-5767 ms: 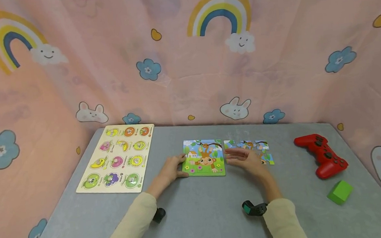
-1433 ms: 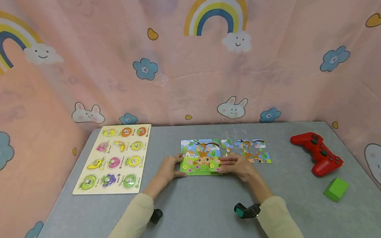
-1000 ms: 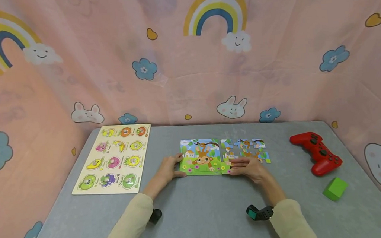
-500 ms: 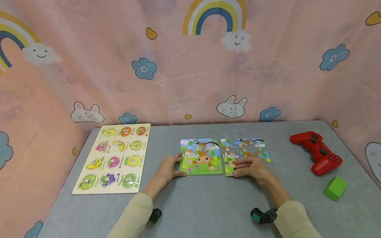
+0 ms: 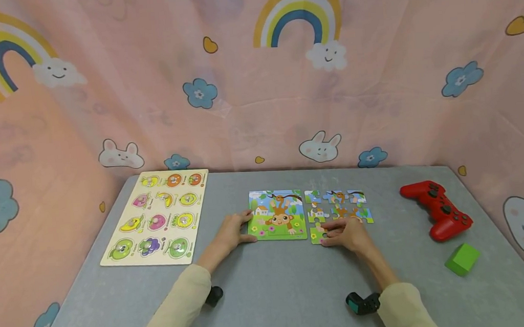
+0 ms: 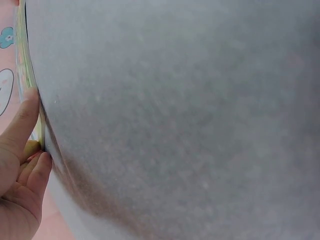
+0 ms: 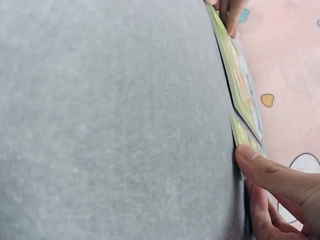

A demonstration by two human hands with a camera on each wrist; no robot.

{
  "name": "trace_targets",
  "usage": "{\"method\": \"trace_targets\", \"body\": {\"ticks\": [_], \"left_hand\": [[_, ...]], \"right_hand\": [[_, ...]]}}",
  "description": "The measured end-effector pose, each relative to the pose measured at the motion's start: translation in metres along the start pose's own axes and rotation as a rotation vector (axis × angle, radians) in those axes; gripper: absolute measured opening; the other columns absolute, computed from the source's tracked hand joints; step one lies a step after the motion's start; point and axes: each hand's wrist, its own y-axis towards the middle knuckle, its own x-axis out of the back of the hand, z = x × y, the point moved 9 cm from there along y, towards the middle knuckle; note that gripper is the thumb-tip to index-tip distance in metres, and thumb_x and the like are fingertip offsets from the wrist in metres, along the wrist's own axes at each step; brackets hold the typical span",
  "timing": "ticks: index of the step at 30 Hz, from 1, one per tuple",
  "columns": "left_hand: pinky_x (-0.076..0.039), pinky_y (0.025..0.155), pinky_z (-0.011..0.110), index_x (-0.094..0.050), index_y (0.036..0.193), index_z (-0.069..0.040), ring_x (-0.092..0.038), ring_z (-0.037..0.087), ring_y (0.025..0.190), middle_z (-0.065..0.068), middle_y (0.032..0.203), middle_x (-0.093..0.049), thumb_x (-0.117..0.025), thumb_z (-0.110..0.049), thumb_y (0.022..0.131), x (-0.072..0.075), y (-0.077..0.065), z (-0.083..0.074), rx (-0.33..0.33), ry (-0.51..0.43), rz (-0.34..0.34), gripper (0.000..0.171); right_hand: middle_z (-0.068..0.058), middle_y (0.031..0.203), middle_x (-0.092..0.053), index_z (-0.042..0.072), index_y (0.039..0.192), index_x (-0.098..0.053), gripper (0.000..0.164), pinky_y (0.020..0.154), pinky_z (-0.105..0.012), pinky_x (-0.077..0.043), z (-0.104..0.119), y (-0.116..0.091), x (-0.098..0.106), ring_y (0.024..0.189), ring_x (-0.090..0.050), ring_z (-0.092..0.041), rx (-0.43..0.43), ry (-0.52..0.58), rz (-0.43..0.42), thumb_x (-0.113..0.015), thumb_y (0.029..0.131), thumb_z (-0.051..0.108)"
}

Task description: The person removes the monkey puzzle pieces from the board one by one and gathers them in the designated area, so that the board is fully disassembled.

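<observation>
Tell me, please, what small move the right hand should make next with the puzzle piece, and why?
Probably slide the green puzzle piece up against the loose pieces: the right hand has it just below them, apart, while the left hand steadies the monkey puzzle board.

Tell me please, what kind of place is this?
Probably a children's play corner: a pink curtain printed with rainbows and bunnies surrounds a grey table holding a monkey jigsaw puzzle, a wooden fruit puzzle board and a red game controller.

Two puzzle boards [image 5: 277,216], one controller [image 5: 437,210], one cube [image 5: 463,259].
</observation>
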Motion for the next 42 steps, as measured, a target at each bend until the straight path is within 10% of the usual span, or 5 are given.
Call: {"method": "trace_targets", "body": {"ticks": [11, 27, 42], "left_hand": [[-0.048, 0.096, 0.042, -0.053, 0.128, 0.012, -0.053, 0.038, 0.12, 0.022, 0.136, -0.051, -0.082, -0.012, 0.072, -0.001, -0.001, -0.001, 0.002, 0.009, 0.011, 0.068], [-0.049, 0.095, 0.041, -0.054, 0.127, 0.012, -0.054, 0.037, 0.119, 0.021, 0.136, -0.052, -0.083, -0.009, 0.071, -0.001, 0.0, 0.001, 0.015, -0.005, -0.009, 0.066], [-0.05, 0.094, 0.041, -0.054, 0.126, 0.014, -0.054, 0.037, 0.119, 0.023, 0.135, -0.052, -0.083, -0.009, 0.07, 0.0, 0.001, 0.0, -0.007, -0.002, -0.019, 0.066]], "right_hand": [[-0.019, 0.101, -0.07, -0.006, 0.105, -0.071, 0.042, 0.069, -0.03, -0.056, 0.004, -0.005, 0.001, 0.084, -0.066, -0.024, -0.005, -0.122, -0.02, -0.086, 0.068, 0.007], [-0.029, 0.126, -0.057, -0.016, 0.129, -0.049, 0.05, 0.081, -0.02, -0.054, -0.001, -0.001, 0.005, 0.101, -0.066, -0.014, -0.051, 0.347, 0.105, -0.069, 0.084, -0.005], [-0.03, 0.128, -0.055, -0.018, 0.128, -0.049, 0.048, 0.085, -0.021, -0.053, 0.022, 0.013, -0.027, 0.109, -0.064, -0.018, -0.02, 0.484, 0.158, -0.065, 0.084, -0.011]]}}
